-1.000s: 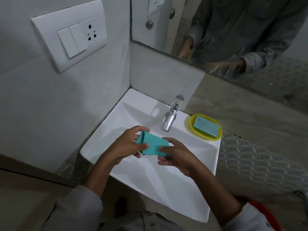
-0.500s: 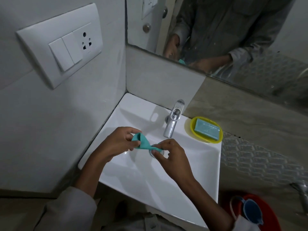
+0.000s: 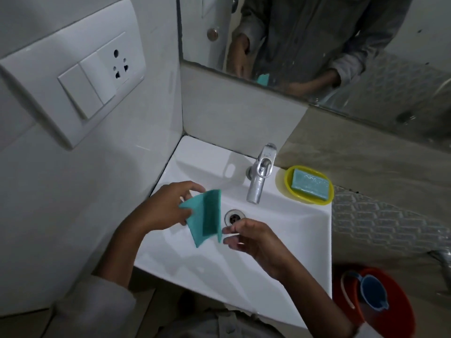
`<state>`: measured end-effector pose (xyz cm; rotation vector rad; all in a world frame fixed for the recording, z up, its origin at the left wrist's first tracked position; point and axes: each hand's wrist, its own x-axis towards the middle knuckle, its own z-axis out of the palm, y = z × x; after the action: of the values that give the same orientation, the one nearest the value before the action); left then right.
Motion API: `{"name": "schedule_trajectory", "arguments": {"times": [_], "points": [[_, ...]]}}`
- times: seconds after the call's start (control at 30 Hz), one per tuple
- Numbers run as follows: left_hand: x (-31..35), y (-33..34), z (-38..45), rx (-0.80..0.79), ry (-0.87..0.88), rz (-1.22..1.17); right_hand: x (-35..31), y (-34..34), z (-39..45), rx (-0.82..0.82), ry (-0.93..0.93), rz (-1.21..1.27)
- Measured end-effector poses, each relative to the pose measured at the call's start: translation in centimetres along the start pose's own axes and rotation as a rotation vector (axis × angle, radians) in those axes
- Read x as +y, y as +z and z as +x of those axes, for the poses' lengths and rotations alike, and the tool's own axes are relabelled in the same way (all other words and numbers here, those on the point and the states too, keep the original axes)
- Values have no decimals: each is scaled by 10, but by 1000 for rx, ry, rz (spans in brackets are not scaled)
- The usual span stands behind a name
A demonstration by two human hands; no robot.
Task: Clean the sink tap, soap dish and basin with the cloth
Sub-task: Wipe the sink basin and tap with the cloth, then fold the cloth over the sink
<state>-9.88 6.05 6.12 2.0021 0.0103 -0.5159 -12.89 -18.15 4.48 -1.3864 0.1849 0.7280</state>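
Note:
A folded teal cloth hangs over the white basin, just left of the drain. My left hand pinches the cloth's upper left edge. The curled fingertips of my right hand sit at the cloth's lower right edge; whether they pinch it is unclear. Behind the drain the chrome tap stands upright. On the basin's back right corner rests the yellow soap dish, holding a teal soap bar.
The basin sits in a wall corner, with a white switch and socket plate on the left wall. A mirror hangs above. A red bucket with a blue mug stands on the floor at right, below a wall tap.
The cloth, stretched between both hands before, has swung up into a hanging fold in my left hand. My right hand has dropped lower and to the right, uncovering the drain.

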Motion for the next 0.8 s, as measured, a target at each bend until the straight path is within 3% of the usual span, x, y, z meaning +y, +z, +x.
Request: {"name": "schedule_trajectory", "arguments": {"times": [0.07,0.23,0.43,0.57,0.7,0.8], "points": [[0,-1,9,40,-42,218,8,2,6,154,37,-220],[19,7,36,63,-34,448,6,8,15,134,63,-195],[58,-7,76,100,103,442,4,-6,11,128,106,-258],[67,-32,115,231,163,395,7,-18,6,154,152,-219],[46,-37,148,415,40,467,6,-28,8,177,180,-42],[37,-12,145,643,70,569,3,-34,21,218,176,334]]}}
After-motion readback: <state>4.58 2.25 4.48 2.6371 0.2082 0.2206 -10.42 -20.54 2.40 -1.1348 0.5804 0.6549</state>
